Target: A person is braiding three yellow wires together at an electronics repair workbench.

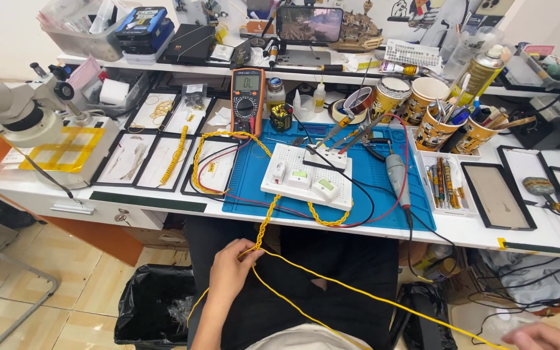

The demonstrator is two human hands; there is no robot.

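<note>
My left hand is below the bench edge, over my lap, pinching the end of a twisted yellow wire braid. The braid runs up from my fingers onto the blue work mat and loops around a white breadboard. Two loose yellow strands stretch from my left hand down to the right, toward my right hand at the bottom right corner. That hand is mostly cut off by the frame edge; its grip on the strands cannot be seen.
A multimeter stands behind the mat, with red and black leads trailing across it. A microscope sits at the left, shallow trays beside it. Cups of tools and tape rolls stand at the back right. A black bin bag is on the floor.
</note>
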